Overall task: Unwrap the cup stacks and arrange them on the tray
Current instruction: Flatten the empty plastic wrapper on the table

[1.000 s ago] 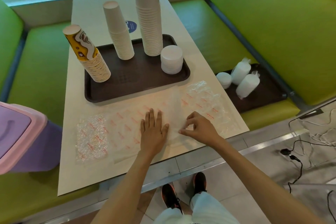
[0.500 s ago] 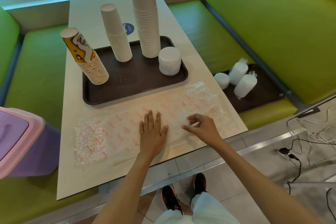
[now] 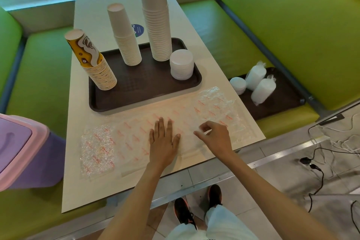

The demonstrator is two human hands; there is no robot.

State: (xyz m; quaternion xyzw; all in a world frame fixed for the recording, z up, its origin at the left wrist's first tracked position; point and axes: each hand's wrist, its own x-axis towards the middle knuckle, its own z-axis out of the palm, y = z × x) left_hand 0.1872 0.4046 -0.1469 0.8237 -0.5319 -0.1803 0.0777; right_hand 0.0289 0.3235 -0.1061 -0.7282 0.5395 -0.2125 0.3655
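Note:
A brown tray (image 3: 136,101) on the table holds a yellow patterned cup stack (image 3: 93,62), a short white cup stack (image 3: 125,35), a tall white cup stack (image 3: 156,15) and a low pile of white lids (image 3: 182,64). An empty clear plastic wrapper (image 3: 214,107) with red print lies spread flat in front of the tray. My left hand (image 3: 163,140) presses flat on its middle, fingers straight. Just to the right, my right hand (image 3: 214,136) pinches the wrapper film between thumb and curled fingers.
A second brown tray (image 3: 282,103) on the right green bench carries two wrapped white stacks (image 3: 260,82) and a loose white pile (image 3: 238,84). A purple and pink bin (image 3: 21,152) stands at the left. Cables lie on the floor at the right.
My right hand has shifted slightly right along the wrapper, fingers still curled on the film. My left hand stays flat in the same spot.

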